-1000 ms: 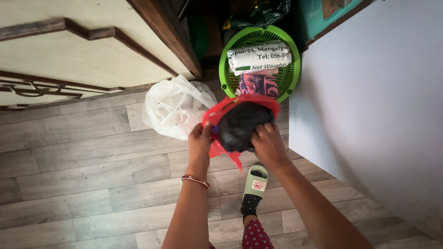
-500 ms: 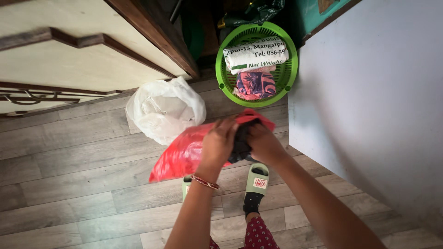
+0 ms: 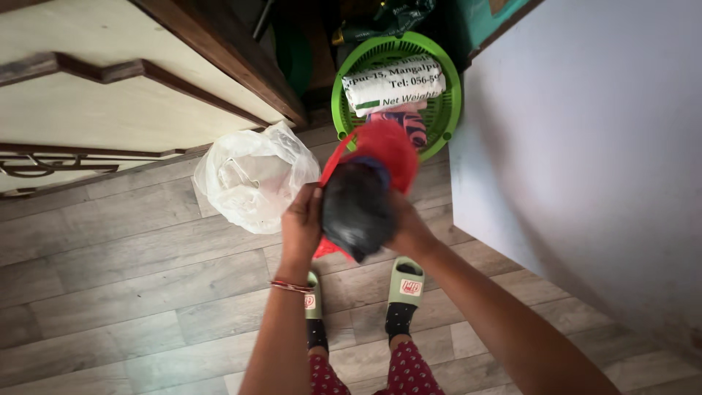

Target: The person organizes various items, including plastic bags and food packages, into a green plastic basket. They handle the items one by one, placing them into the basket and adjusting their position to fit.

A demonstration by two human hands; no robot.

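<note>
My left hand [image 3: 302, 223] and my right hand [image 3: 408, 228] hold a dark bundle [image 3: 357, 208] between them, at waist height over the floor. A red plastic bag [image 3: 387, 150] wraps around the far side of the bundle, with one red handle loop standing up on the left. A thin bangle sits on my left wrist. Both hands press against the bundle's sides, fingers curled on it. My feet in pale green slippers [image 3: 406, 281] show directly below.
A white plastic bag [image 3: 252, 179] lies on the grey wooden floor to the left. A green round basket [image 3: 446, 99] with a printed sack and patterned cloth stands ahead. A wooden cabinet [image 3: 110, 95] is at left, a white panel [image 3: 585, 146] at right.
The red bag, spread low to the left half a second ago, has been drawn up around the dark bundle. My hands have risen and now grip the bundle from both sides.
</note>
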